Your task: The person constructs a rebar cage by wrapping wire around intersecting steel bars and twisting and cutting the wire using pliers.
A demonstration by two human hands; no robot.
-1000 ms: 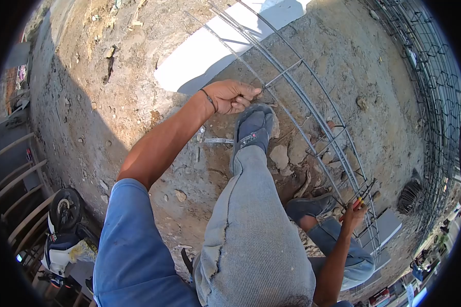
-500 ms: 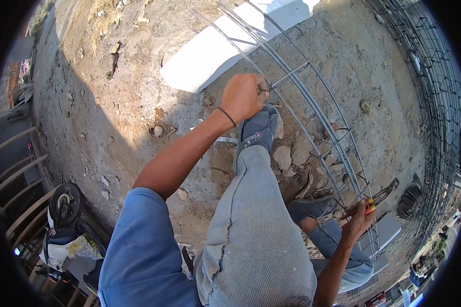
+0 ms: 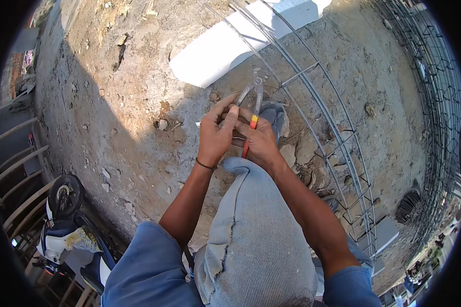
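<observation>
My right hand (image 3: 261, 140) is closed around pincers (image 3: 258, 97) with red and yellow grips, their metal head pointing away from me. Close against it, my left hand (image 3: 217, 130) has its thumb and fingers pinched together near one pincer handle. Whatever lies between those fingers is too hidden to make out. Both hands meet above my shoe (image 3: 274, 120), just beyond my raised knee. To their right runs a long rebar cage (image 3: 317, 97) of ribbed bars joined by square stirrups, apart from both hands.
A white slab (image 3: 210, 66) lies on the dirt beneath the cage's far end. More rebar cages (image 3: 438, 82) are stacked along the right. Broken stones (image 3: 288, 156) lie by my foot. A motorbike (image 3: 61, 240) stands at lower left, and a grey block (image 3: 384, 233) sits at lower right.
My right hand has brought the pincers from the cage's near end up to the middle. My left hand has left the stirrup corner, coming back toward me to meet it.
</observation>
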